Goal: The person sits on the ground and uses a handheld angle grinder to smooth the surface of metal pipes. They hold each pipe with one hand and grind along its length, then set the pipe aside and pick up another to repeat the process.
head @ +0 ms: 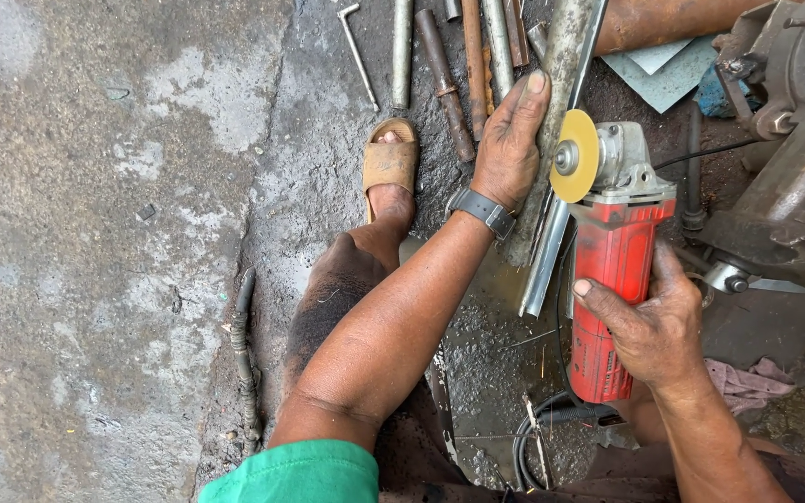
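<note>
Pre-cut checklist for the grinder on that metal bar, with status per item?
1. Left hand steadies the metal bar: ok, palm pressed on it.
2. Right hand grips the red angle grinder: ok, fingers wrapped round the body.
3. Left fingers away from the yellow disc: not ok, they lie right beside it.
4. Disc guard fitted: cannot tell from this angle.
5. Gloves: not ok, both hands bare.
6. Foot protection: not ok, an open sandal sits near the work.
</note>
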